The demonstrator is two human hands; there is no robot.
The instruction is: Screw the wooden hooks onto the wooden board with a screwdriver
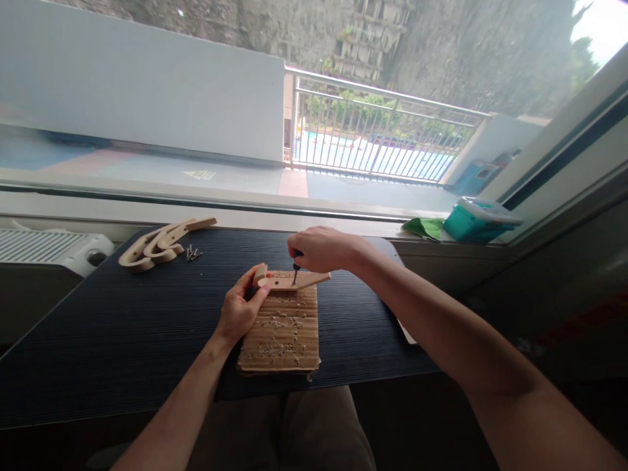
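Note:
My left hand [244, 304] grips the curled end of a wooden hook [284, 284], which lies across the far part of a corrugated cardboard block [280, 337]. Closed round the handle of a screwdriver [295, 268], my right hand [318, 249] is above the hook. The screwdriver's shaft points down and its tip meets the wood near the middle; whether a screw sits under it I cannot make out. A dark hole shows in the hook to the left of the tip. Holes and torn bits mark the cardboard's top.
Further wooden hooks [157, 245] lie at the far left of the dark table [147, 327], beside several loose screws [193, 253]. A teal box [478, 219] and a green cloth [424, 227] rest on the windowsill. A white radiator [53, 252] stands left of the table.

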